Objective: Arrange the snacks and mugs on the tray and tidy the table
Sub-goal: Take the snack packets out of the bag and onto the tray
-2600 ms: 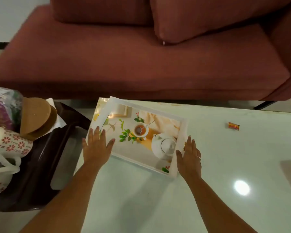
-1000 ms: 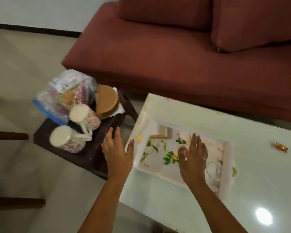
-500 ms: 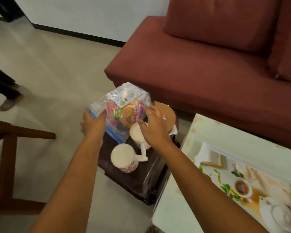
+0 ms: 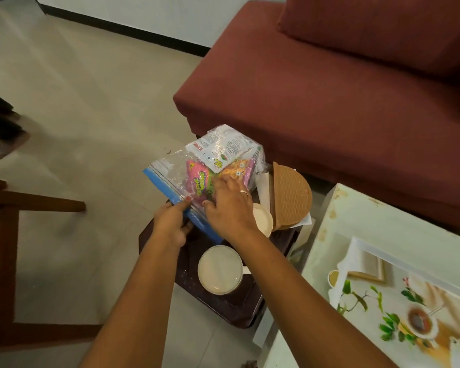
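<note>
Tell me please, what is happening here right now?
A person is working at the clear snack bag on a dark stool. The left hand pinches its blue zip edge; the right hand rests on top. Two mugs wait on the stool. The printed tray on the white table holds nothing yet.

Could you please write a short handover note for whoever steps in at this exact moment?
Left hand: pinching the blue zip edge of the clear snack bag.
Right hand: resting on top of the bag, fingers spread; whether it grips is unclear.
The bag sits on the dark stool beside the white table, with two mugs and round brown coasters.
The printed tray lies on the table, with nothing on the part in view.
Done: tray in place.
Left: move the snacks and mugs onto the tray, then tidy the table.
</note>
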The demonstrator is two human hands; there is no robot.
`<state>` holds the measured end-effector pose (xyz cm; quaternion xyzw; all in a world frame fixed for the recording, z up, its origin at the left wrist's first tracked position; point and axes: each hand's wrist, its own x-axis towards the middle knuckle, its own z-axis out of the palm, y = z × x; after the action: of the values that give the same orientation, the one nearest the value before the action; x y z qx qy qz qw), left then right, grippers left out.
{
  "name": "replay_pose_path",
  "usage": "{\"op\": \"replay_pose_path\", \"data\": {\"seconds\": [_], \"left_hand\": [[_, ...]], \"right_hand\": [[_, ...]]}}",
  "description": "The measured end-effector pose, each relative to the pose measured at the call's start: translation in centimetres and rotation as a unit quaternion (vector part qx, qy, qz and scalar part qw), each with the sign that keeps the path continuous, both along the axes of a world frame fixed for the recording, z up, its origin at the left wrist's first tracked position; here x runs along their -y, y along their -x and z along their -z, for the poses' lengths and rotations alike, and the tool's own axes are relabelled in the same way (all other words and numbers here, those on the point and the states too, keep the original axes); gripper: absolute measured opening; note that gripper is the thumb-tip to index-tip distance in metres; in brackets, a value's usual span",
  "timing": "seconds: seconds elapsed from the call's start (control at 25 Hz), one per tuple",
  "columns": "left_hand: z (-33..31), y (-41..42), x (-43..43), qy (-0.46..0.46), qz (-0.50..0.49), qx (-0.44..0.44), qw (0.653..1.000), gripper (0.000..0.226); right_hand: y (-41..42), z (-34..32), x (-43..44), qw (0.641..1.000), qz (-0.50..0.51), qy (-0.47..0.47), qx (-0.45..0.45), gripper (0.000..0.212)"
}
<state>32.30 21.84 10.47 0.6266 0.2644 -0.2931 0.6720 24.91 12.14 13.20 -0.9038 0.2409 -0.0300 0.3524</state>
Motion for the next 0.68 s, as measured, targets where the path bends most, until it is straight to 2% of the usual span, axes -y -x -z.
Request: {"op": "replay_pose_path", "data": {"seconds": [0.12,0.24,0.44,0.68], "left_hand": [[-1.6,0.0,1.7,0.066,-0.041,0.076,0.994,0.013],[-5.3,-0.4,4.8,0.126,-0.027,0.160,0.979,0.008],[-13.0,0.0,10.7,0.140,0.074,0.271,0.949,0.002],[-19.6,4.4,14.4,0.167,0.223,0.399,0.874,0.016]], "right_hand": [[-0.1,-0.1,0.6,0.999,-0.005,-0.047,0.025,0.061],[-0.5,-1.5,2.3,0.991,0.029,-0.098,0.082,0.070],[-0.5,-5.8,5.1,0.964,0.107,-0.133,0.203,0.068],[6.3,-11.2,8.3,0.909,0.127,-0.256,0.304,0.080]]}}
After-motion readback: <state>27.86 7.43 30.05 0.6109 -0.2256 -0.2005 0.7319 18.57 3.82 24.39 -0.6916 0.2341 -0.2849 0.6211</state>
